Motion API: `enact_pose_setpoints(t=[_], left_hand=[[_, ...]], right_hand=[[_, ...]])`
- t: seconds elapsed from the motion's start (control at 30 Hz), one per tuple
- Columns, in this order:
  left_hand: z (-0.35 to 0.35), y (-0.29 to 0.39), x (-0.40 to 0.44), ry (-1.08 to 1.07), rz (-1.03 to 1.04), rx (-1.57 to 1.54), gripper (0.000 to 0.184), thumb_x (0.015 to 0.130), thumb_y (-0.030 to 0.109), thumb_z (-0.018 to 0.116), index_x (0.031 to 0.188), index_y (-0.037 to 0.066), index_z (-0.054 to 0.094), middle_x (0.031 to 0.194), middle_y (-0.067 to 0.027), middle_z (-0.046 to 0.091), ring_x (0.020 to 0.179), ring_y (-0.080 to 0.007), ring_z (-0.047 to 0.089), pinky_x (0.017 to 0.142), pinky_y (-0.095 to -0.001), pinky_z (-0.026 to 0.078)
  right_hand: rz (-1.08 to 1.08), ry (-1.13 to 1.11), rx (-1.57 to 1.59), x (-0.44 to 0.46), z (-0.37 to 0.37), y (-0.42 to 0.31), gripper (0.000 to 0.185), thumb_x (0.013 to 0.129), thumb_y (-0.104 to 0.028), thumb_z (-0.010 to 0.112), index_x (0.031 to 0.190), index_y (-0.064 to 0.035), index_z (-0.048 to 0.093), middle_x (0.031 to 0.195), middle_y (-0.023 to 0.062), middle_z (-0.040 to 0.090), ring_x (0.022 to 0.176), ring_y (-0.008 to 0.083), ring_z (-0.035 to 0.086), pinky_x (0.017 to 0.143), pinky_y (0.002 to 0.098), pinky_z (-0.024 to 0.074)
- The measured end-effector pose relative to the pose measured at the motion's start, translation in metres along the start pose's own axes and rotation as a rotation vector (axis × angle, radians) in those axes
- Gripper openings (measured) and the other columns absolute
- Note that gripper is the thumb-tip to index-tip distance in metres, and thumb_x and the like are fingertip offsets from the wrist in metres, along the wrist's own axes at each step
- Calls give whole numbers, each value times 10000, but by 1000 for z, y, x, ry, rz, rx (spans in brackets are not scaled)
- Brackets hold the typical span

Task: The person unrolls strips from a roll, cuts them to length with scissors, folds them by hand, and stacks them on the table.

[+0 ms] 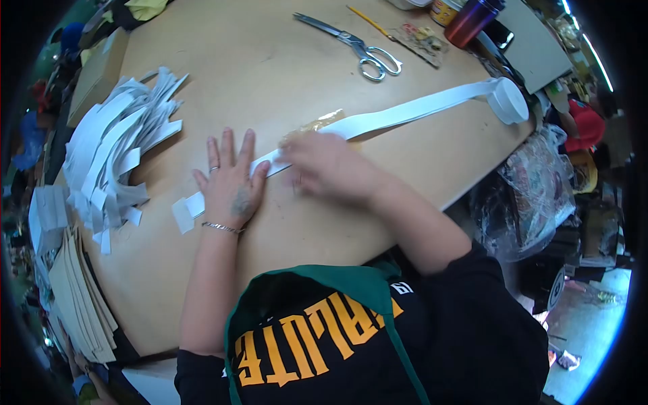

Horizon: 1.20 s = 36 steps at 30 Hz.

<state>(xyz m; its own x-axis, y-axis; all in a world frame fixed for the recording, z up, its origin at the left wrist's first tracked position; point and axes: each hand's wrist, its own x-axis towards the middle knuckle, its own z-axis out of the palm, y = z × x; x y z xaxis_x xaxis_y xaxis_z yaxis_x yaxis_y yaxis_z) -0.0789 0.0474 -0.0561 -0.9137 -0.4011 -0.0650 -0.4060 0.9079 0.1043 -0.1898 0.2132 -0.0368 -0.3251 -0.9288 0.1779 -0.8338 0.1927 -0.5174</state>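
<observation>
A long white strip runs across the table from a white roll at the right. My left hand lies flat over the strip near its left end, fingers spread, pressing it to the tabletop. Smeared by motion, my right hand is over the strip just right of the left hand. Its fingers are too blurred to show whether they hold anything. Beside the right hand, a shiny piece of brownish tape or film lies along the strip's far edge. Short pale ends stick out left of my left hand.
A heap of cut white strips lies on the table at the left. Large scissors and a yellow pencil-like stick lie at the back, near a dark metallic bottle. Brown card sheets are stacked at the left edge.
</observation>
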Motion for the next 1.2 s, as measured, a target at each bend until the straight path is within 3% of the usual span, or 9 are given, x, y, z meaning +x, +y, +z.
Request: enact_pose_setpoints(t=[0.07,0.13,0.2,0.3,0.63,0.73,0.8,0.9,1.2], left_hand=[[-1,1,0,3,1,6,568,907,495,391,1420,269,297,1508,-95,180,1391,-347,117,975,-705,157],[0,1,0,20,-4,5,569,902,499,397,1415,269,310,1505,-95,189,1392,-342,122,977,-702,158],[1,1,-1,16,-5,10,570,901,500,398,1414,269,312,1504,-95,192,1391,-342,125,976,-703,159],[-2,1,-1,12,-6,7,572,898,499,404,1413,267,315,1502,-96,195,1391,-342,125,978,-702,158],[-6,1,-3,9,-3,-82,641,863,566,431,1417,272,297,1506,-93,167,1391,-337,109,993,-698,148],[-4,1,-4,31,-1,-78,647,858,576,431,1413,269,304,1502,-93,177,1388,-338,115,990,-701,151],[-2,1,-4,40,0,-78,642,861,576,427,1412,270,306,1499,-93,183,1387,-338,118,988,-702,153],[-1,-1,-3,57,8,-83,637,864,574,421,1412,269,308,1498,-93,187,1387,-338,118,985,-705,155],[1,-1,-2,60,12,-84,631,875,570,400,1413,253,309,1500,-94,186,1386,-341,124,990,-700,155]], right_hand=[[-117,425,-128,17,-28,42,248,751,-145,700,979,-77,630,1019,101,613,950,271,576,853,361,453],[310,608,-264,29,-54,89,262,787,-219,683,993,-62,641,969,123,611,916,276,579,834,367,456],[651,509,-466,34,-64,129,327,792,-316,638,1010,-72,637,1043,144,570,980,291,553,861,390,459],[784,312,-441,39,-71,146,371,771,-351,655,991,-53,639,1029,163,593,970,299,568,863,391,461],[806,-125,-578,55,-103,151,253,738,-262,638,829,-28,676,833,165,663,807,267,640,733,374,487],[961,-96,-230,56,-115,148,160,754,-178,615,787,-29,660,782,130,653,729,210,621,638,328,473],[971,94,359,28,-116,134,113,766,-137,595,793,-35,634,726,92,618,654,166,579,571,291,437],[698,320,1043,-34,-85,71,91,808,-136,573,832,-48,564,638,26,532,544,107,492,480,245,364],[803,-263,1034,-172,-27,-82,423,889,-498,510,859,-76,512,642,30,566,552,91,513,530,231,411]])
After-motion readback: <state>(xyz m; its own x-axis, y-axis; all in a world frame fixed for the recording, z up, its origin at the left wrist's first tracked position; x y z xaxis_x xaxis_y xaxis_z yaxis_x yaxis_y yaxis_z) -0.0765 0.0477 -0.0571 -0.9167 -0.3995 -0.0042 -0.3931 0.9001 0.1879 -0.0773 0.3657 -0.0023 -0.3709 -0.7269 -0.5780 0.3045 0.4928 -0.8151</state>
